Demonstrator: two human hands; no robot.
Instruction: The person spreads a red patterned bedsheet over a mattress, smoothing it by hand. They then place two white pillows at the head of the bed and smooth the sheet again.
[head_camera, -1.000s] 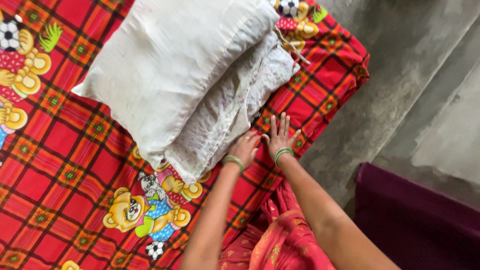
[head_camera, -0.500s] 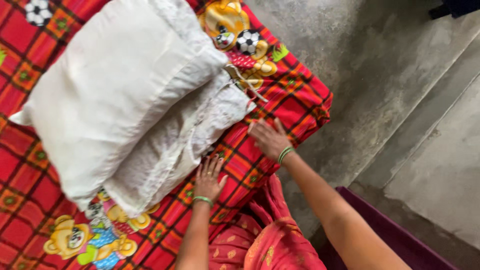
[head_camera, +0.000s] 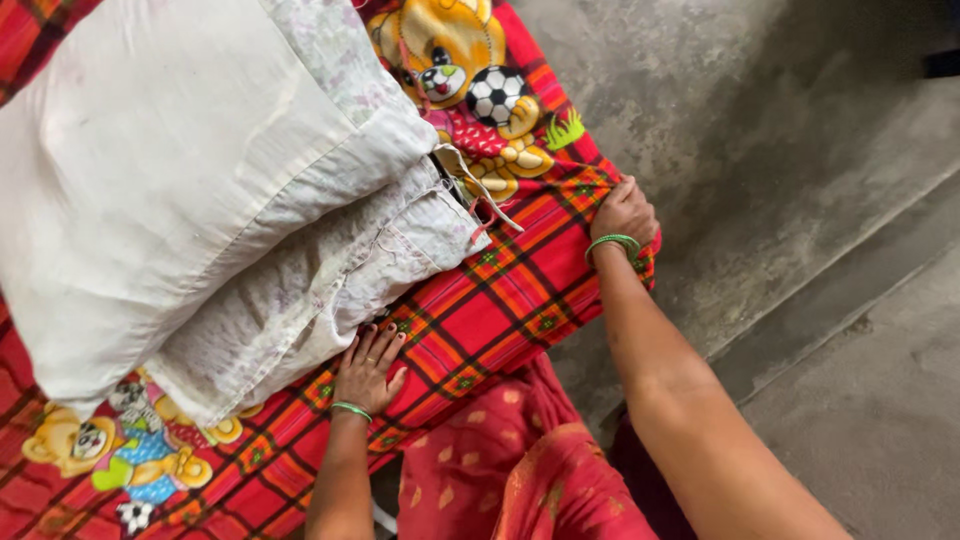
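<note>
Head view: left hand (head_camera: 368, 368) flat on bedsheet (head_camera: 500, 310); right hand (head_camera: 622, 212) grips its corner.

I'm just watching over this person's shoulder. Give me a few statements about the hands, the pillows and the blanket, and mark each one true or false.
1. The left hand lies flat on the red checked blanket, beside the lower pillow. True.
2. The right hand is lifting the top pillow. False: it rests at the blanket's edge near the corner, away from both pillows.
3. Two pale pillows lie stacked on the blanket. True.
4. The blanket is plain blue. False: it is red checked with cartoon bears and footballs.
5. Both wrists wear green bangles. True.
6. The floor beside the bed is covered by carpet. False: it looks like bare grey concrete.
</note>
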